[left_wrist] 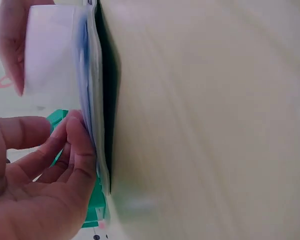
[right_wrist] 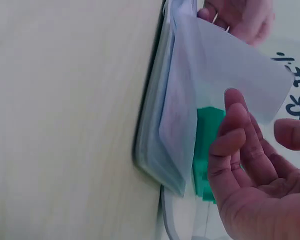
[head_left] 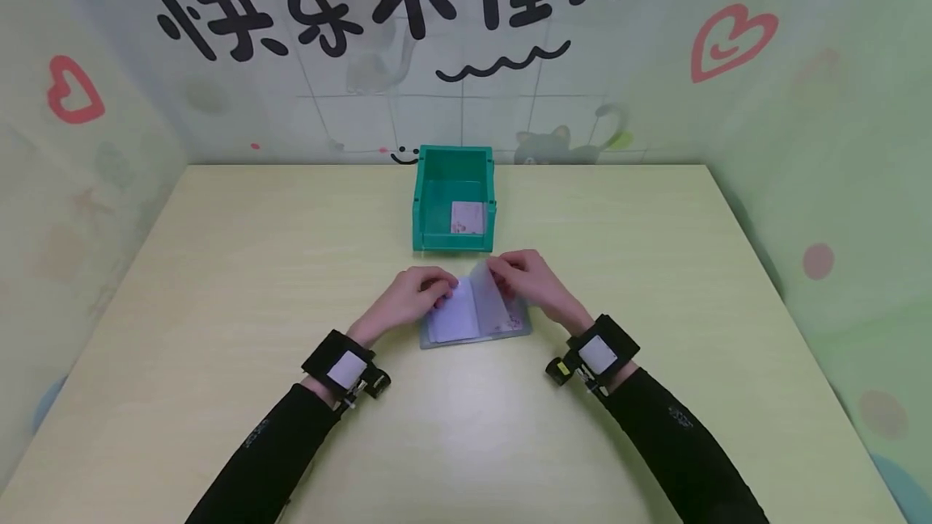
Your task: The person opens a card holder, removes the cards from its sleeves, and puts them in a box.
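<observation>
A small notebook (head_left: 455, 322) with a grey-blue cover lies open on the table, its left page pale lilac. One thin, translucent page (head_left: 489, 302) stands raised at the middle, with a pink patterned sheet (head_left: 515, 315) showing to its right. My left hand (head_left: 421, 295) rests its fingertips at the notebook's upper left edge; in the left wrist view the thumb is apart from the fingers. My right hand (head_left: 534, 279) touches the raised page near its top with bent fingers. The right wrist view shows its thumb (right_wrist: 292, 134) away from the page.
Just beyond the notebook stands a green plastic bin (head_left: 453, 242), holding a small pink-purple patterned sheet (head_left: 468, 217). Behind the light wooden table (head_left: 291, 225) rises a printed backdrop (head_left: 364, 103). Both wrists wear black camera bands.
</observation>
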Available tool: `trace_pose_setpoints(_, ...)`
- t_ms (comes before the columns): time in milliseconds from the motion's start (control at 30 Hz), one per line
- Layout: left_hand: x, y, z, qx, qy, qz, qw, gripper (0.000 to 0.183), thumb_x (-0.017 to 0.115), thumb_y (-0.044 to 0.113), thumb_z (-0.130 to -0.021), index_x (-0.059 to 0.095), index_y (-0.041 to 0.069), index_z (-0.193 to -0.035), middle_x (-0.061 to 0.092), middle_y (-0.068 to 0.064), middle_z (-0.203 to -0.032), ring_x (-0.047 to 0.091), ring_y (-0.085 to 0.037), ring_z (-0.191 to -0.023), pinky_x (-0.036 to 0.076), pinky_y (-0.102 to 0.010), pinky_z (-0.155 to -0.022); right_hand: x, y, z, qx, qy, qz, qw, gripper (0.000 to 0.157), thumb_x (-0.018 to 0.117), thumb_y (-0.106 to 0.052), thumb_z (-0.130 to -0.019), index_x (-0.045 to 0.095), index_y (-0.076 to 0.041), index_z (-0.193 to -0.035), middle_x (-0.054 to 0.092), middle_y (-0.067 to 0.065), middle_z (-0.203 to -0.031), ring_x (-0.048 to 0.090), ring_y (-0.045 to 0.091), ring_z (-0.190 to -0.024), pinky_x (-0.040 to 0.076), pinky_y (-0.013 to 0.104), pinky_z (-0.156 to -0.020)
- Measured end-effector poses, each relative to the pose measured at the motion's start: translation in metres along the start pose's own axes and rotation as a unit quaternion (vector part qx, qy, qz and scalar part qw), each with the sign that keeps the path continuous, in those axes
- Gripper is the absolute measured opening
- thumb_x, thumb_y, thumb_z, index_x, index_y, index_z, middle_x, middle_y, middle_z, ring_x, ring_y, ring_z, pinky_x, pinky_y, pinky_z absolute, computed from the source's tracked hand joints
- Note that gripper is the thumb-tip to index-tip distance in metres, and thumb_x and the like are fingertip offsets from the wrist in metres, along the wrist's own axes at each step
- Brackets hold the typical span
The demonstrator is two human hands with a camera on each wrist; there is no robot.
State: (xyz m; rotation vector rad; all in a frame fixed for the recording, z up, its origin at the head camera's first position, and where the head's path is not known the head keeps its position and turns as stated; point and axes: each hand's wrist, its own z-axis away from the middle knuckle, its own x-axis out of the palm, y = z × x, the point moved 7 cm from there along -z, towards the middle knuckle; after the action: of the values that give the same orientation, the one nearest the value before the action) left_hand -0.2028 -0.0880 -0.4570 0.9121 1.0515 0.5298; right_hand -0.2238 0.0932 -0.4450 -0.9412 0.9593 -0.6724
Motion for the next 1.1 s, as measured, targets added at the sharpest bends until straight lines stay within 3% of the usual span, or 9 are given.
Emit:
trace_pose_setpoints(100,-0.002,-0.002,-0.001,-0.005,-0.003,0.029,0.9996,0.036,0.046,0.029,-0.108,0.069,0.002,-0.112,0.067,-0.012,-0.095,0.060,-0.018,-0.081,0.051,-0.026,-0.077,0.011,-0.006,0.002,-0.028,-0.033,0.006,0.999,0.040,0.047,-0.028,-0.107,0.071,0.003,-0.109,0.069,0.013,-0.090,0.060,0.019,-0.076,0.049,0.026,-0.069)
trace_pose_setpoints(200,-0.005,-0.003,0.001,-0.013,-0.004,0.043,0.9990,0.042,0.047,0.038,-0.107,0.068,0.003,-0.115,0.067,-0.013,-0.097,0.061,-0.020,-0.080,0.051,-0.028,-0.078,0.021,-0.008,0.000,-0.039,-0.053,0.046,0.997,0.040,0.046,-0.029,-0.107,0.073,0.000,-0.107,0.072,0.014,-0.092,0.061,0.018,-0.074,0.049,0.025,-0.067)
trace_pose_setpoints(367,-0.013,-0.004,0.003,-0.019,0.029,-0.005,0.9994,0.041,0.065,0.024,-0.099,0.061,-0.001,-0.130,0.069,-0.014,-0.098,0.064,-0.018,-0.078,0.053,-0.026,-0.074,0.030,-0.008,-0.005,-0.033,-0.066,0.108,0.991,0.036,0.050,-0.028,-0.106,0.074,-0.004,-0.096,0.067,0.010,-0.081,0.057,0.018,-0.069,0.043,0.024,-0.065)
trace_pose_setpoints(533,-0.020,-0.005,0.005,-0.030,0.062,-0.049,0.9964,0.037,0.070,0.012,-0.093,0.061,-0.003,-0.125,0.066,-0.013,-0.091,0.059,-0.019,-0.077,0.049,-0.024,-0.068,0.020,-0.010,-0.005,-0.044,-0.053,0.139,0.988,0.027,0.057,-0.024,-0.102,0.074,-0.005,-0.112,0.070,0.010,-0.097,0.061,0.019,-0.081,0.047,0.025,-0.072)
trace_pose_setpoints(700,-0.021,0.001,0.006,-0.024,0.076,-0.097,0.9921,0.034,0.070,0.008,-0.092,0.059,-0.002,-0.123,0.062,-0.013,-0.091,0.056,-0.022,-0.081,0.046,-0.027,-0.070,-0.002,-0.001,0.002,-0.050,-0.025,0.199,0.978,0.037,0.069,-0.019,-0.094,0.065,-0.005,-0.128,0.065,0.013,-0.112,0.057,0.023,-0.090,0.047,0.026,-0.076)
trace_pose_setpoints(900,-0.010,0.020,0.004,0.005,0.079,-0.161,0.9837,0.026,0.067,0.006,-0.093,0.065,-0.002,-0.118,0.059,-0.016,-0.105,0.054,-0.027,-0.096,0.049,-0.038,-0.085,-0.008,0.009,0.006,-0.047,-0.055,0.254,0.965,0.060,0.081,-0.024,-0.085,0.059,-0.005,-0.138,0.057,0.014,-0.120,0.053,0.023,-0.088,0.044,0.026,-0.075)
trace_pose_setpoints(1100,0.011,0.035,-0.006,0.014,0.036,-0.154,0.9873,0.019,0.065,0.012,-0.096,0.070,0.000,-0.110,0.068,-0.012,-0.100,0.058,-0.023,-0.091,0.052,-0.033,-0.084,-0.010,0.015,0.006,-0.065,-0.067,0.257,0.962,0.064,0.085,-0.022,-0.081,0.059,-0.004,-0.138,0.058,0.011,-0.112,0.051,0.020,-0.082,0.042,0.026,-0.071)
